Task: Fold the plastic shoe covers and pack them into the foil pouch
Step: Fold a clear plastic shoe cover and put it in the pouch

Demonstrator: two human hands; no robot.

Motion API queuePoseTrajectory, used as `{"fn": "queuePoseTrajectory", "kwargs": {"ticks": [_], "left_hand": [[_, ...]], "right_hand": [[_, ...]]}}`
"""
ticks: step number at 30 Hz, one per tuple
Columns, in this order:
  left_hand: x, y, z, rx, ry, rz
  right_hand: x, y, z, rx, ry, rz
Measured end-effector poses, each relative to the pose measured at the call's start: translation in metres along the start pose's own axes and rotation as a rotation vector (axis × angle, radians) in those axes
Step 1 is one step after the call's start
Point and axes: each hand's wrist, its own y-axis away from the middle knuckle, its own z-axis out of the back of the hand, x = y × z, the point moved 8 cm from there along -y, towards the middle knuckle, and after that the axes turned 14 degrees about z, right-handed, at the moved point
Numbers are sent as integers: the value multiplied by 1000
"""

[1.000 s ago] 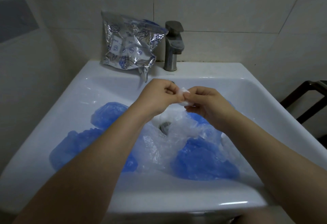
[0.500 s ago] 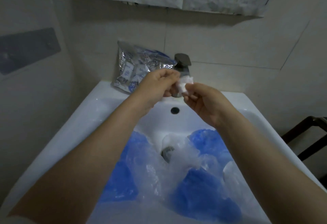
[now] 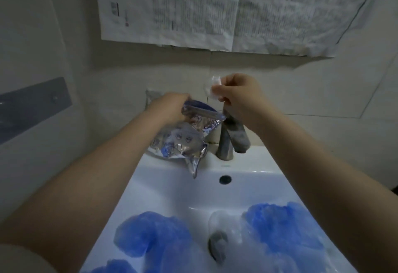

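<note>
Over a white washbasin (image 3: 163,188) set against a tiled wall, a person's left hand (image 3: 170,107) grips the top edge of a crinkled silver foil pouch (image 3: 183,141), holding its mouth open so that a dark blue interior shows. The pouch stands on the basin's back ledge just left of a grey metal tap (image 3: 231,137), its printed face creased and a torn corner hanging over the rim toward the bowl. The right hand (image 3: 239,94), raised above the tap and just beside the pouch's mouth, pinches a small, tightly folded clear shoe cover (image 3: 212,88) between thumb and fingers; the wad looks pale and translucent, its details blurred. In the bowl below lie loose blue shoe covers (image 3: 284,227), puffed and crumpled, on both sides of the drain (image 3: 217,244), with filmy clear plastic (image 3: 237,240) spread between them. The overflow hole (image 3: 225,179) sits under the tap. Sheets of newspaper (image 3: 215,10) cover the wall above.
</note>
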Motion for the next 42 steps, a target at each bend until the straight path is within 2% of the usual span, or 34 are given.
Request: {"fn": "queuePoseTrajectory", "kwargs": {"ticks": [3,6,8,10,12,14,16,20,22,25,28,30,33,36,37,38,40,42], "left_hand": [[6,0,3,-48,-8,-20],[6,12,14,-193,93,-49],[14,17,20,-302,135,-37],[23,19,22,-362,210,-9],[27,19,18,-337,259,3],[26,19,11,-283,267,9],[24,17,7,-223,305,26],[16,11,6,-125,340,72],[14,8,8,-160,373,105],[11,4,7,-235,382,126],[8,13,6,-270,353,132],[4,25,8,-324,323,68],[-6,49,8,-335,358,-15],[-20,81,9,-375,449,-64],[-25,92,4,-331,463,-63],[-30,101,-6,-219,465,-47],[-42,123,-43,192,320,18],[-41,163,-88,690,2,80]], "right_hand": [[1,-25,-13,-3,157,111],[7,-42,-41,116,434,277],[4,-50,-63,237,657,347],[-5,-52,-85,443,824,383],[-19,-46,-101,668,918,320],[-25,-42,-107,772,974,282],[-14,-42,-103,700,1018,337],[21,-26,-71,363,937,501],[30,-1,-62,345,866,556],[27,38,-55,444,851,570],[-1,80,-52,643,824,512],[-34,107,-46,779,826,393],[-98,147,-27,1041,962,85],[-144,182,-8,1143,944,-237],[-154,191,-5,1165,963,-277],[-161,197,-2,1184,1003,-291],[-168,211,-1,1211,965,-326],[-168,227,-3,1217,736,-440]]}}
